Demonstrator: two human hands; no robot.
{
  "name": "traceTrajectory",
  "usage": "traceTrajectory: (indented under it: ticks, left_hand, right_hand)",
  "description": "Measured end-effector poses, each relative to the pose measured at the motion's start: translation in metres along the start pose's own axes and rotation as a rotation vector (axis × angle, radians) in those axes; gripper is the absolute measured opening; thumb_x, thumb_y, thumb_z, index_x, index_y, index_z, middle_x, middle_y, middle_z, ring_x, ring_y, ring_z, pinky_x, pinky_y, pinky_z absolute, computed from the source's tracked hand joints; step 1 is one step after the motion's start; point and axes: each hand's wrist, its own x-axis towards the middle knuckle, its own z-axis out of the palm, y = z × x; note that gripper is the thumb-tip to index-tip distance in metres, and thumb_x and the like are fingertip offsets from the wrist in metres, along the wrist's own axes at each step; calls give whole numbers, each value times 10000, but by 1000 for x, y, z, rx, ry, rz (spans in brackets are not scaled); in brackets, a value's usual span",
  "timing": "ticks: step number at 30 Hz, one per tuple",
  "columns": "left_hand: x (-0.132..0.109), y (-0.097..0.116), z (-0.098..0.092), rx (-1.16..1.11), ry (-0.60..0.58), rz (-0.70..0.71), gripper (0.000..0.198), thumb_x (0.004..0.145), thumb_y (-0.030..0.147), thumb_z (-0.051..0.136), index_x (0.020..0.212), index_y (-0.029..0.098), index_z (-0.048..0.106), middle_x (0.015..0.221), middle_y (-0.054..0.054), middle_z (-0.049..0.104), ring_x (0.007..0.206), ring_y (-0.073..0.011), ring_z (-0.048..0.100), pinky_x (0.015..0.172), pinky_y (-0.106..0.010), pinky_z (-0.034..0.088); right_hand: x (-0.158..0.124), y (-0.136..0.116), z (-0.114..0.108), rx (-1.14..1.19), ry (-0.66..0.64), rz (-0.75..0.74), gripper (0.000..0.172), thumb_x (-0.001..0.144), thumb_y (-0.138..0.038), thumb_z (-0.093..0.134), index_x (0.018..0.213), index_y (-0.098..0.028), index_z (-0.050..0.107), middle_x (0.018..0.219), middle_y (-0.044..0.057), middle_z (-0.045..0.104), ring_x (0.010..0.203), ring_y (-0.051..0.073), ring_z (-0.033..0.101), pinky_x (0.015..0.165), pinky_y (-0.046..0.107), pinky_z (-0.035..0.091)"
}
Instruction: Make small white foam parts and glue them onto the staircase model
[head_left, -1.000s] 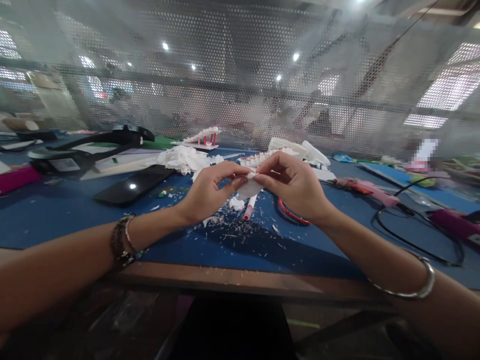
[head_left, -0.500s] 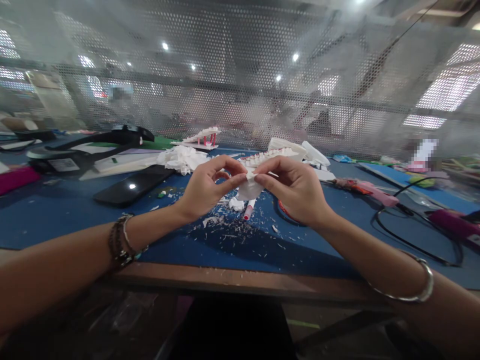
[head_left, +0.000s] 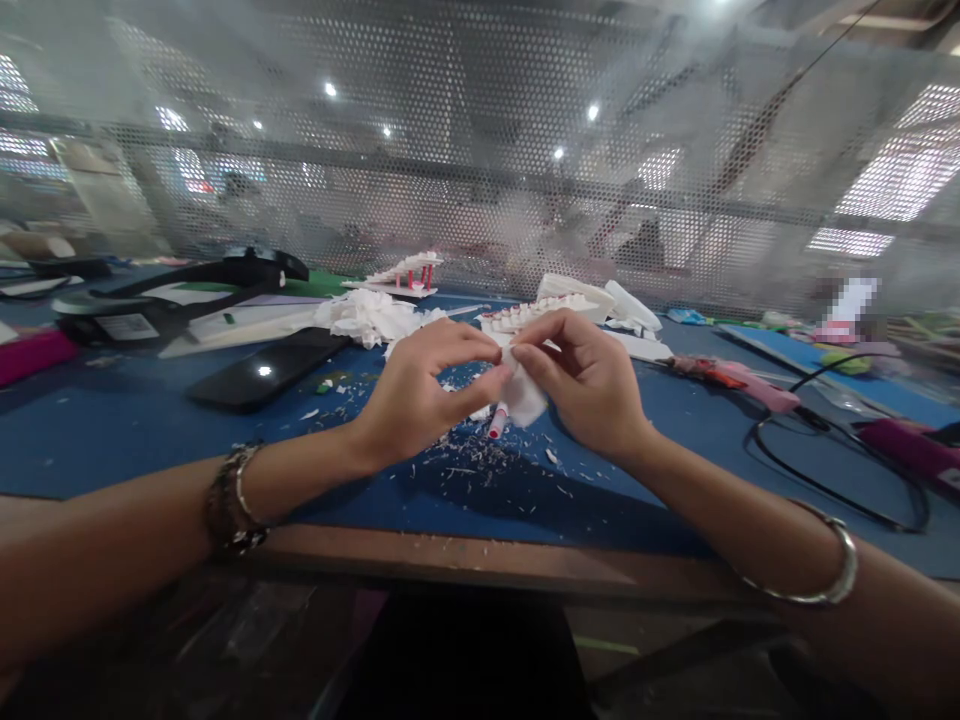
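A small piece of thin white tissue paper (head_left: 528, 402) hangs between my hands, slightly blurred. My right hand (head_left: 592, 378) pinches its upper edge between thumb and forefinger. The thumb and fingertips of my left hand (head_left: 424, 385) close on the left edge of the same piece. Just below lies a white marker-like tube with a red end (head_left: 497, 422), partly covered by the tissue. Behind my hands is a white stepped model piece with red marks (head_left: 540, 310), its lower part hidden by my fingers.
Crumpled white paper (head_left: 367, 316) and a black phone (head_left: 262, 372) lie left. A small staircase model with red posts (head_left: 409, 275) stands behind. White scraps litter the blue tabletop (head_left: 375, 500). A pink glue gun (head_left: 757, 388) with a black cable lies right.
The tissue has swung to the right and lower, towards my right hand. My left hand has shifted slightly, its thumb and forefinger looser and lower.
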Motion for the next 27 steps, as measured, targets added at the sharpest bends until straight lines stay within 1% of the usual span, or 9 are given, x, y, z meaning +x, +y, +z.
traceTrajectory:
  ticks: [3, 7, 10, 12, 14, 17, 19, 22, 27]
  left_hand:
    - [-3, 5, 4, 9, -59, 32, 166, 753, 222, 538, 618, 201, 632, 647, -7, 634, 650, -138, 547, 638, -264, 418]
    - [-3, 7, 7, -79, -83, -76, 166, 766, 214, 510, 647, 186, 622, 635, 5, 612, 596, -116, 531, 574, -229, 409]
    - [-1, 7, 5, -168, -120, -129, 270, 792, 179, 411, 585, 182, 585, 577, 15, 585, 570, -106, 516, 562, -220, 402]
    - [0, 8, 4, -220, -118, -168, 318, 811, 187, 362, 566, 184, 565, 555, 18, 578, 551, -100, 507, 555, -215, 397]
    - [0, 8, 4, -228, -111, -196, 306, 815, 225, 383, 564, 184, 555, 539, 21, 564, 530, -96, 490, 539, -211, 388]
    - [1, 8, 5, -195, -132, -215, 294, 807, 262, 435, 538, 183, 527, 488, 35, 501, 482, -88, 443, 497, -204, 364]
    - [1, 7, 5, -173, -155, -209, 310, 821, 266, 426, 536, 180, 513, 481, 38, 476, 474, -86, 427, 493, -203, 359]
    - [1, 5, 4, -124, -146, -155, 250, 817, 261, 452, 596, 174, 529, 565, 22, 518, 537, -95, 459, 535, -206, 375]
    - [2, -3, 2, 6, -58, 5, 146, 810, 211, 470, 705, 162, 560, 715, -21, 587, 670, -111, 513, 627, -213, 403]
  right_hand:
    - [1, 1, 1, -7, -3, 2, 70, 735, -168, 553, 679, -179, 512, 647, -30, 551, 614, 68, 515, 568, 203, 435]
    - [1, 7, 0, -45, -25, -49, 52, 752, -185, 536, 713, -183, 503, 679, -28, 548, 623, 70, 508, 579, 206, 433]
    - [0, 12, -2, -140, -30, -115, 49, 777, -208, 518, 734, -190, 501, 702, -17, 546, 651, 85, 509, 612, 231, 436]
    - [0, 12, -4, -266, -11, -218, 70, 798, -203, 498, 729, -197, 501, 705, -8, 553, 683, 99, 508, 644, 252, 428]
    - [1, 12, -7, -385, 9, -361, 90, 808, -173, 485, 723, -202, 499, 701, -3, 562, 701, 109, 505, 668, 268, 417]
    - [2, 10, -11, -486, -17, -546, 73, 798, -143, 498, 767, -208, 507, 731, 7, 579, 728, 123, 510, 696, 287, 413]
    - [2, 8, -12, -523, -46, -606, 79, 792, -135, 503, 801, -212, 511, 748, 10, 586, 740, 132, 516, 699, 296, 415]
    - [2, 3, -12, -506, -35, -583, 94, 790, -114, 491, 789, -205, 514, 737, 10, 585, 721, 128, 518, 689, 291, 421]
    - [0, -4, -10, -316, -38, -301, 49, 793, -145, 501, 791, -179, 535, 730, 1, 579, 702, 99, 530, 650, 242, 448]
